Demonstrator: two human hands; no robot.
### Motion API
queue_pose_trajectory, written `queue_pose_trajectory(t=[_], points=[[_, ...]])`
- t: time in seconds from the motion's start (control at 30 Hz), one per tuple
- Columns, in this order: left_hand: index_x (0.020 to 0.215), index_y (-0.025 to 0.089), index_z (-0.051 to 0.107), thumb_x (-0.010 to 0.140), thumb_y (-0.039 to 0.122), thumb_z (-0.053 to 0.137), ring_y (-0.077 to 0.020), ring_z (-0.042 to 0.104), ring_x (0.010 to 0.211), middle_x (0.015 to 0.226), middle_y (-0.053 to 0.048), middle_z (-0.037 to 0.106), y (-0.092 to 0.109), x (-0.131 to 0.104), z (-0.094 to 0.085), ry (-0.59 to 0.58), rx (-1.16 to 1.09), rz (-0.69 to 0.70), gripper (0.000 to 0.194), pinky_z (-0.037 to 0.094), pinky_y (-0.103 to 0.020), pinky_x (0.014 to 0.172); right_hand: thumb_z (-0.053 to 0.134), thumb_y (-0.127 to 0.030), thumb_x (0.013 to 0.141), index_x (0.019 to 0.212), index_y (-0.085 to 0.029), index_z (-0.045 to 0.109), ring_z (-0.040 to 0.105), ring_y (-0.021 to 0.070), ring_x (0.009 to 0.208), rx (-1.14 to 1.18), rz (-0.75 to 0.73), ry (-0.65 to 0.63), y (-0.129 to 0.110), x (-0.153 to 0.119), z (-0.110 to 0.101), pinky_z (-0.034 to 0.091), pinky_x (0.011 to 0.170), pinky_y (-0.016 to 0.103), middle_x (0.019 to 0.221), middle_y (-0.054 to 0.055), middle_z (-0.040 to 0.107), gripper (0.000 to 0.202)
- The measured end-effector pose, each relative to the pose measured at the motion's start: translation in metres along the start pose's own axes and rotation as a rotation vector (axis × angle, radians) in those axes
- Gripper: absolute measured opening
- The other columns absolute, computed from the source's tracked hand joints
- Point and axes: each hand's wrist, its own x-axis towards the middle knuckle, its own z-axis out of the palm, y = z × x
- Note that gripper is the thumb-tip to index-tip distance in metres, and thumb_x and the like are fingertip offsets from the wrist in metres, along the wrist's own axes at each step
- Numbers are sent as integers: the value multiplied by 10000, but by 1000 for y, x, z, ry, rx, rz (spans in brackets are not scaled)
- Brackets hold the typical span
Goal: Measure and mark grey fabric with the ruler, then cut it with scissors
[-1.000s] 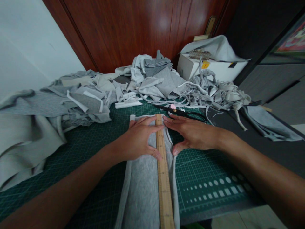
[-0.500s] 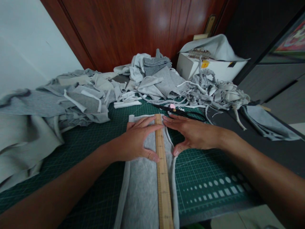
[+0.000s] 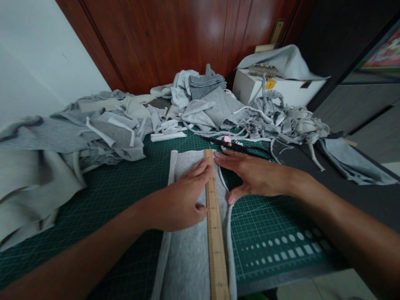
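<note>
A long wooden ruler [image 3: 215,233] lies lengthwise on a strip of light grey knit fabric [image 3: 187,254], whose side edges are rolled. My left hand [image 3: 184,200] rests on the fabric, its fingers pressed together with the tips on the ruler's far part. Its thumb is tucked against the ruler's left edge. On the other side, my right hand [image 3: 253,173] lies with fingers stretched out and thumb apart, touching the fabric's right edge. Black scissors [image 3: 237,146] lie just beyond it. A green cutting mat [image 3: 262,225] is under the fabric.
Grey cloth pieces [image 3: 115,125] are heaped along the left and back. Tangled fabric strips [image 3: 278,116] lie at the back right, before a white box [image 3: 250,85]. Folded grey cloth [image 3: 353,160] sits at the right. A wooden door [image 3: 175,37] stands behind.
My left hand has drawn slightly nearer, baring the fabric's far left corner. Its spread fingers have come together and the thumb has tucked in. My right hand stays put.
</note>
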Motion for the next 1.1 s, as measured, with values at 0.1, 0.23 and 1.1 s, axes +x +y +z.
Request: queue_pose_trajectory(t=[0.1,0.23,1.1], points=[[1672,87,47,823,340,754,-308,-79,1620,1742,-224,-65,-5,2,-2,-78,-19,-13,1133,133,-493,1314,805,-698,759,1649,-86,314,174,403,1596,8,-9,14,2,0,1,215,1301,559,1695,240,267,1187],[1672,115,-71,738,572,860,-344,-147,1605,1714,-225,-167,-6,6,-1,-127,-22,-49,1396,78,-525,1308,828,-670,753,1640,-59,326,176,405,1597,28,-8,11,2,0,1,193,1312,534,1694,250,275,1188],[1676,96,101,685,739,810,-374,-133,1614,1736,-224,-87,23,-1,2,-5,26,-3,1378,8,-598,1289,849,-632,752,1626,-66,365,175,425,1592,40,-17,9,1,0,1,199,1299,591,1691,249,277,1148]])
